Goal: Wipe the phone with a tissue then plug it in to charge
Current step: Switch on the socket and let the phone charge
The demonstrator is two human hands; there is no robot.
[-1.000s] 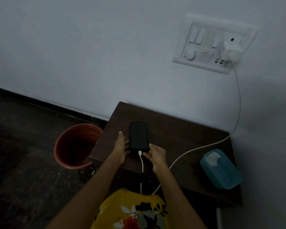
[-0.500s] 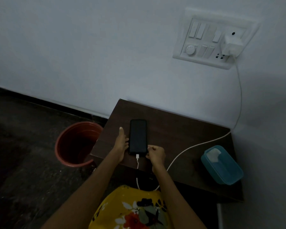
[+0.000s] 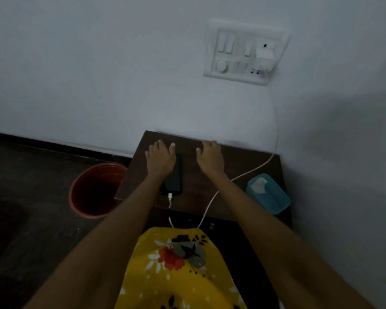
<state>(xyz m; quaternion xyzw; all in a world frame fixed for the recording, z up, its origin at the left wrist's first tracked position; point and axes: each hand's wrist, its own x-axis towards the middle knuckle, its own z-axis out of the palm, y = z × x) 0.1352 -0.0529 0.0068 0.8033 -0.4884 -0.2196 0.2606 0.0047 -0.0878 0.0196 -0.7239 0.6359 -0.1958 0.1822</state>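
Neither grip holds anything: left hand [image 3: 159, 160] spread above the phone [image 3: 173, 178], right hand [image 3: 210, 157] open at its three o'clock. Cable [image 3: 170, 196] seemingly seated; check the plug sits flush.

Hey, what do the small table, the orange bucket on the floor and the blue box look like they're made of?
Table: probably wood or a wood-look laminate, dark brown and matte; no grain is readable in this dim light.
Bucket: likely plastic, going by the uniform orange-red colour and thin smooth rim.
Blue box: seemingly translucent plastic, since something pale shows through its lid.
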